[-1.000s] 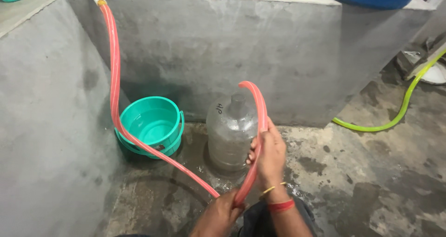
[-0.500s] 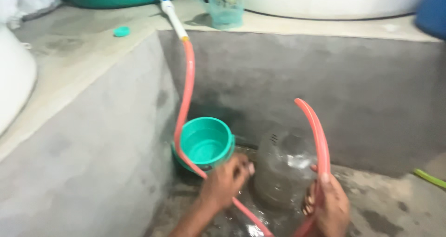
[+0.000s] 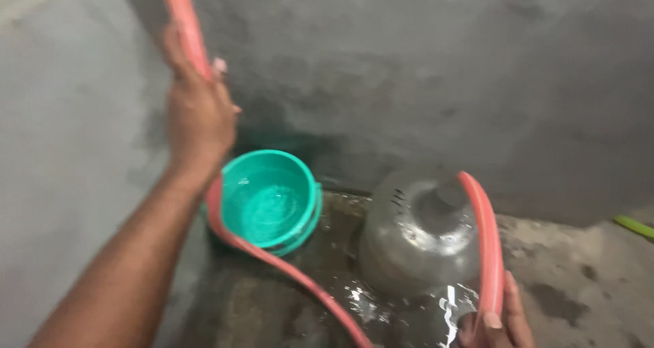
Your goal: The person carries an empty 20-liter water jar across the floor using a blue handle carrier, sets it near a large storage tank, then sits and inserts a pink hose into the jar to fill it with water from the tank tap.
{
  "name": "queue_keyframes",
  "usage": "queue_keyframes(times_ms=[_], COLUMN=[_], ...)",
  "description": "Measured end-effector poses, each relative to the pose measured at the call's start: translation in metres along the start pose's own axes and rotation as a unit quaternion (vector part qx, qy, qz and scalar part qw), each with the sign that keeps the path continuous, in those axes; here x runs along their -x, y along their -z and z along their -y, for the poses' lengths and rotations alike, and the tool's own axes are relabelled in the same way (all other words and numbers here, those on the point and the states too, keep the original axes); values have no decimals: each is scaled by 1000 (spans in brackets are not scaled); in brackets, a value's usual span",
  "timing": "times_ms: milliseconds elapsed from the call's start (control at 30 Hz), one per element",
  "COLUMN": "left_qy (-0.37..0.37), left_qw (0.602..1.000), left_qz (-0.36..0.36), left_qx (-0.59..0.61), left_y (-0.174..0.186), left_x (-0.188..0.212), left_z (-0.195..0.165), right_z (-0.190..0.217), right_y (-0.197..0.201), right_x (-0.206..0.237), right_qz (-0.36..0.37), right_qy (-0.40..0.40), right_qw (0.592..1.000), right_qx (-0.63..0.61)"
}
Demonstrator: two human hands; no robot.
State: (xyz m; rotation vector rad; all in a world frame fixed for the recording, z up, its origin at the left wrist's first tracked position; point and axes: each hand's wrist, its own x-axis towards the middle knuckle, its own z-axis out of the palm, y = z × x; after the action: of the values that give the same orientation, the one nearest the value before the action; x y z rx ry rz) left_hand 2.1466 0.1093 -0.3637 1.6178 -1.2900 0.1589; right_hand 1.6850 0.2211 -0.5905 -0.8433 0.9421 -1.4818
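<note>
At the bottom edge of the wet concrete floor (image 3: 565,293), the right hand (image 3: 501,321) shows only partly; its fingers press against the near end of the flexible pink rubber hose (image 3: 487,252), though how firmly it grips cannot be told. That hose arches up over the capped neck of the large clear plastic water jug (image 3: 415,242), which stands on the wet floor with puddled water glinting at its base. From there the hose runs low across the floor toward the left, passing just in front of the round teal plastic tub (image 3: 269,198), which holds a little water and sits near the corner where the grey concrete walls (image 3: 422,75) meet. Farther up, the left hand (image 3: 197,113) is raised and clasped around the hose where it climbs the left wall. A green hose (image 3: 635,227) lies at the far right edge
</note>
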Motion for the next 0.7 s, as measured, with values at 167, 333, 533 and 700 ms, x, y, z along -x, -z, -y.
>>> queue_keyframes(times_ms=[167, 333, 533, 700], left_qy=[-52, -82, 197, 40], left_qw=[998, 997, 972, 993], left_qz=[2, -7, 108, -60], left_qx=[41, -9, 65, -95], left_y=[-2, 20, 47, 35], left_x=[12, 30, 49, 80], left_z=[16, -2, -28, -28], right_z=[11, 31, 64, 91], right_y=[5, -10, -46, -81], right_x=[7, 31, 36, 43], right_qz=[101, 120, 113, -89], right_qy=[39, 17, -25, -179], right_qw=[987, 988, 991, 979], right_qx=[-119, -101, -62, 37])
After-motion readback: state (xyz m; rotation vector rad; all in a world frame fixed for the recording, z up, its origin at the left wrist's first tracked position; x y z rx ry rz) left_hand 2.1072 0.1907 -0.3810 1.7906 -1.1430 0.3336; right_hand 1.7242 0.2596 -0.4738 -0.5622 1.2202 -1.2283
